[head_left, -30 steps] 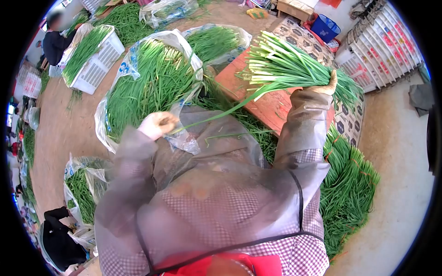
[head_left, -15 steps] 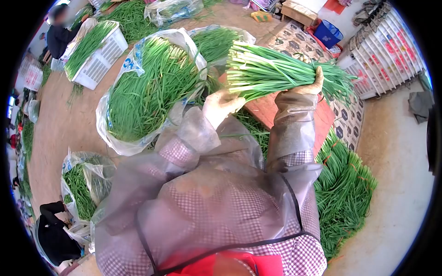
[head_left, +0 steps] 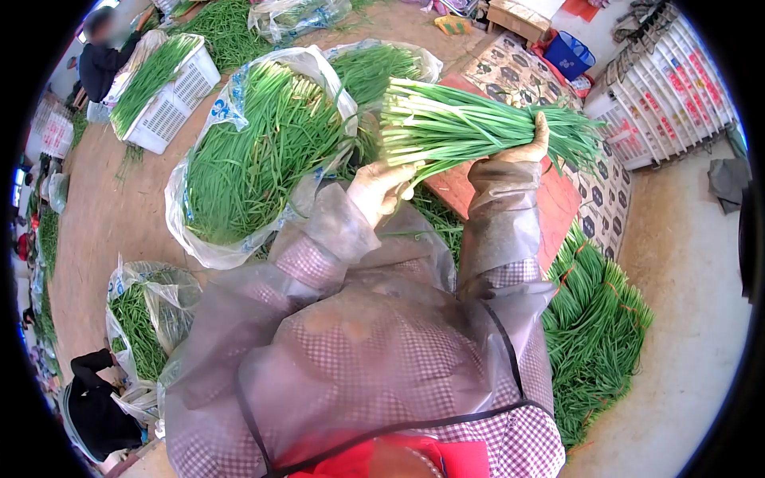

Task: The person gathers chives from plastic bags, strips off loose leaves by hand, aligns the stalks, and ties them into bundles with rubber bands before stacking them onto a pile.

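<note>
A thick bunch of garlic chives is held up in front of me, pale stem ends on the left and green leaf tips on the right. My right hand is wrapped round its leafy part, thumb on top. At the lower edge of the stem ends, my left hand is closed, its fingertips pinching stalks there; exactly how many cannot be made out. Below the bunch lies a reddish board, partly hidden by my right sleeve.
A large plastic bag of loose chives stands left of the board. Banded bunches are piled at my right. Farther off are a white crate, a blue basket and stacked white crates. Two people work at the left.
The bunch and both hands have shifted slightly left and down. My left fingers have drawn in from a more outstretched pose to a pinch at the stem ends.
</note>
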A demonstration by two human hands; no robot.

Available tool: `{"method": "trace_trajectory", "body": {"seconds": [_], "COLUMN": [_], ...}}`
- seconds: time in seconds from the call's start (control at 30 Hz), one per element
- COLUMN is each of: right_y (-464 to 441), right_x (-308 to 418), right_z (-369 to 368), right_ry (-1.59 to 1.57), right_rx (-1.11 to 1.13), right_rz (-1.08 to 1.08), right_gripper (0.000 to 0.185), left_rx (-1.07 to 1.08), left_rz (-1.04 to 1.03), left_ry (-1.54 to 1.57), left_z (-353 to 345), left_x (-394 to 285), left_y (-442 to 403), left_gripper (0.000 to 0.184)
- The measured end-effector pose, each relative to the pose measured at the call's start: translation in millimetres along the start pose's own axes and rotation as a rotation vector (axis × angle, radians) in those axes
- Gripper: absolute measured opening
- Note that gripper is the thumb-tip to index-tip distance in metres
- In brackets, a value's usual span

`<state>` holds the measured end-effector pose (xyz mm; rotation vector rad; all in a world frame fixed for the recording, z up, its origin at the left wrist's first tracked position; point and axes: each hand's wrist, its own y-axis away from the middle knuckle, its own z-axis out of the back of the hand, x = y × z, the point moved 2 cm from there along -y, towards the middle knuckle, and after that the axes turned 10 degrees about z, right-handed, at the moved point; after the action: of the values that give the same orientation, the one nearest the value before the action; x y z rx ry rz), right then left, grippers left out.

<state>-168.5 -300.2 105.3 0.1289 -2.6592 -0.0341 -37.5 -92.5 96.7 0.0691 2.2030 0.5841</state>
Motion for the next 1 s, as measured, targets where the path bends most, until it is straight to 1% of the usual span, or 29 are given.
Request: {"method": "trace_trajectory", "body": {"seconds": [0.07, 0.13, 0.2, 0.23, 0.3, 0.33, 0.37, 0.4, 0.43, 0.47, 0.5, 0.53, 0.6, 0.63, 0.67, 0.73, 0.77, 0.8, 0.83, 0.87, 0.93, 1.0], "right_y": [2.6, 3.7, 4.3, 4.2, 2.1, -0.3, 0.8, -7.2, -24.2, -23.8, -19.8, -28.3, -16.9, -22.0, -33.0, -46.7, -48.5, -49.5, -49.0, -28.3, -13.7, -5.1], "right_x": [0.5, 0.2, 0.1, 1.9, 7.2, 10.8, 14.3, 19.2, 24.6, 28.6, 35.3, 41.7, 56.6, 64.0, 69.9, 78.8, 77.9, 76.6, 75.8, 69.9, 55.1, 39.8], "right_z": [-2.9, -2.0, -1.8, -2.6, -1.6, -2.9, -7.8, -1.7, 11.8, 6.0, 2.1, 8.3, -2.4, 0.7, 9.1, 20.9, 25.5, 29.8, 30.5, 15.2, 8.1, 5.7], "right_ry": [0.034, 0.022, 0.01, -0.005, -0.028, -0.037, -0.014, -0.011, -0.024, -0.036, -0.069, -0.049, 0.011, 0.028, 0.016, -0.002, 0.0, -0.025, -0.051, -0.008, -0.05, -0.154], "right_rx": [-0.053, -0.045, -0.037, -0.034, -0.026, -0.018, -0.067, -0.019, -0.009, -0.001, -0.002, -0.012, -0.074, -0.064, -0.067, -0.054, -0.053, -0.016, 0.023, -0.038, 0.055, 0.097], "right_rz": [0.039, 0.011, -0.018, -0.024, -0.01, 0.007, 0.063, 0.032, 0.053, 0.074, 0.079, 0.129, 0.179, 0.211, 0.221, 0.248, 0.246, 0.208, 0.17, 0.162, 0.098, 0.055], "right_gripper": [0.048, 0.048, 0.048, 0.046, 0.044, 0.044, 0.044, 0.044, 0.045, 0.046, 0.039, 0.041, 0.042, 0.043, 0.044, 0.044, 0.044, 0.044, 0.044, 0.043, 0.043, 0.043], "left_rx": [0.139, 0.162, 0.265, 0.266, 0.385, 0.385, 0.332, 0.28, 0.235, 0.239, 0.25, 0.26, 0.242, 0.2, 0.202, 0.132, 0.146, 0.144, 0.137, 0.13, 0.185, 0.209], "left_rz": [0.075, 0.114, 0.148, 0.148, 0.212, 0.214, 0.213, 0.213, 0.184, 0.184, 0.196, 0.209, 0.267, 0.401, 0.4, 0.58, 0.58, 0.579, 0.501, 0.421, 0.263, 0.184], "left_ry": [0.06, 0.042, 0.027, 0.026, -0.007, -0.005, -0.105, -0.205, -0.231, -0.231, -0.243, -0.255, -0.465, -0.646, -0.648, -0.846, -0.956, -0.953, -0.936, -0.92, -0.701, -0.505], "left_z": [0.1, 6.3, 10.2, 18.6, 41.0, 46.8, 51.7, 55.9, 56.2, 66.8, 80.9, 93.6, 105.2, 116.0, 122.4, 135.3, 139.6, 138.8, 130.7, 119.6, 89.4, 62.5], "left_x": [-3.3, 0.6, 2.5, 5.9, 15.7, 14.0, 10.9, 6.6, -0.5, 0.5, 1.7, 1.3, -11.3, -17.3, -20.3, -17.6, -15.9, -13.1, -11.3, -11.0, -11.7, -5.1], "left_y": [4.4, 1.8, 3.0, 1.5, 1.3, 5.7, 11.7, 19.2, 33.0, 39.0, 45.2, 50.9, 67.2, 69.6, 70.5, 71.4, 67.2, 62.5, 55.4, 48.5, 34.7, 20.5], "left_gripper": [0.014, 0.014, 0.014, 0.014, 0.015, 0.015, 0.015, 0.016, 0.017, 0.017, 0.017, 0.017, 0.018, 0.017, 0.017, 0.017, 0.019, 0.019, 0.022, 0.027, 0.036, 0.04]}}
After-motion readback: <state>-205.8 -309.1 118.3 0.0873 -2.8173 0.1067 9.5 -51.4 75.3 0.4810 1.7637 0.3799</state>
